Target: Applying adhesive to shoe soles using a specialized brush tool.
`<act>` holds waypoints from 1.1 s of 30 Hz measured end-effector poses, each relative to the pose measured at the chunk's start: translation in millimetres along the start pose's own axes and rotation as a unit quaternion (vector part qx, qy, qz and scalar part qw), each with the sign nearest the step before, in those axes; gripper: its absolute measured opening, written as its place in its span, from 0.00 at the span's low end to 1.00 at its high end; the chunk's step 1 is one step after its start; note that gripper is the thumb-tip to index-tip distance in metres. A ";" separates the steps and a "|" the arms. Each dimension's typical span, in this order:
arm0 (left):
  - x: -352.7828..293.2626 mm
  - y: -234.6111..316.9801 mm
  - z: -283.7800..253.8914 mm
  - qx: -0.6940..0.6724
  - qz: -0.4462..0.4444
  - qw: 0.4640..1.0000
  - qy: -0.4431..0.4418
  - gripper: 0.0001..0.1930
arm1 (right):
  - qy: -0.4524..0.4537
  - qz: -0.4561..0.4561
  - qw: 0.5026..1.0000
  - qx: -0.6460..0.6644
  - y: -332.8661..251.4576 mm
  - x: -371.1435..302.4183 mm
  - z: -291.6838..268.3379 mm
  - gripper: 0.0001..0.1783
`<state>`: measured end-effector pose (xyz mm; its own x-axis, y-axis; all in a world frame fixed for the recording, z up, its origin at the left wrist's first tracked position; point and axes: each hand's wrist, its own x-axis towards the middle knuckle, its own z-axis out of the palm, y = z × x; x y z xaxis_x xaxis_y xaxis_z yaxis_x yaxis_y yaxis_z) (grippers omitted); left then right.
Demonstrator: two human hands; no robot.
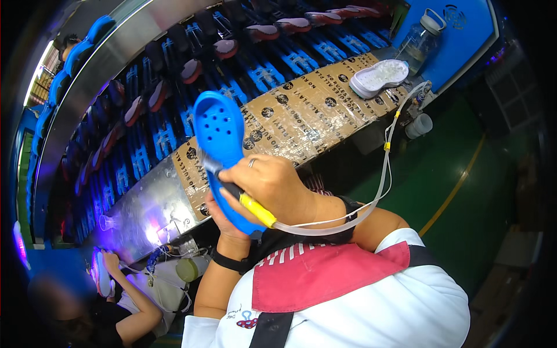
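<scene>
My left hand [227, 220] is closed around the lower end of a bright blue shoe sole [219, 124], which stands tilted up over the bench. A group of round holes shows in the sole's upper, wider end. My right hand [272, 185], with a ring on one finger, grips a brush [232, 188] with a dark handle. Its blurred bristles are at the middle of the sole; whether they touch it I cannot tell. Yellow tape wraps the handle's rear, and a clear hose [325, 229] runs from it past my right wrist.
A cardboard-covered bench [313, 119] carries a white sole-shaped piece [380, 78] and a clear bottle [419, 43] near its right end. Behind it, blue racks [299, 61] hold several shoe parts. At lower left, a co-worker's hand [110, 262] holds a shoe part. The hose loops at right.
</scene>
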<state>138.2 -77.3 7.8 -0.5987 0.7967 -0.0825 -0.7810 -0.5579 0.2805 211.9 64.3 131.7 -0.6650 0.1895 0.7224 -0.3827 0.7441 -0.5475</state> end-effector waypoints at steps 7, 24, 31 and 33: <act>8.0 8.7 44.4 -0.088 0.041 0.995 0.013 0.34 | 0.072 0.000 0.997 0.028 0.8 2.9 -3.6 0.14; 24.0 32.3 48.6 0.001 0.081 0.991 -0.105 0.39 | -0.158 -0.030 0.960 0.231 4.4 -17.2 -8.3 0.15; 22.6 33.9 56.4 0.061 0.120 0.988 -0.077 0.41 | -0.169 0.048 0.945 0.276 9.3 -28.1 -6.8 0.16; 20.6 46.7 52.4 0.101 0.128 0.983 -0.081 0.42 | -0.246 0.074 0.910 0.327 5.0 -21.4 -16.6 0.16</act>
<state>98.7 -74.8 69.4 -0.7217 0.6722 0.1651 -0.5479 -0.7005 0.4574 234.9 74.6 120.4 -0.8848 -0.1726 0.4328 -0.4590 0.1632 -0.8733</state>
